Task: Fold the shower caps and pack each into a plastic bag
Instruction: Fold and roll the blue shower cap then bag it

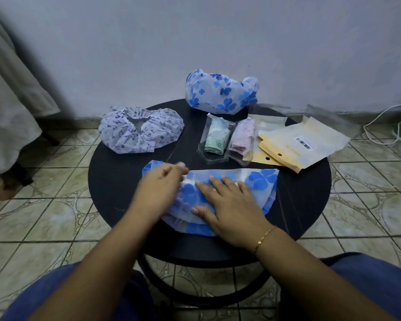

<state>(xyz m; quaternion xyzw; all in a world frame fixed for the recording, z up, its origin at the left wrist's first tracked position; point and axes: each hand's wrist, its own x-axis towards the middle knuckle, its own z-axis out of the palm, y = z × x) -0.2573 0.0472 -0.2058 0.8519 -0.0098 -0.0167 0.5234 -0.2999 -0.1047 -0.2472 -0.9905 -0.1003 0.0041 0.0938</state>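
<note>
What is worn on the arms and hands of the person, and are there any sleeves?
Both forearms are bare; no sleeves show in this view. The right hand has a thin gold chain bracelet at the wrist. The left hand wears nothing visible: no ring, watch or glove. Its fingertips are blurred.

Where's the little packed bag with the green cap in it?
In the head view, the green cap's bag lies right of centre on the round black table, beside the bag with the pink cap and in front of the puffed blue-flowered cap.
</note>
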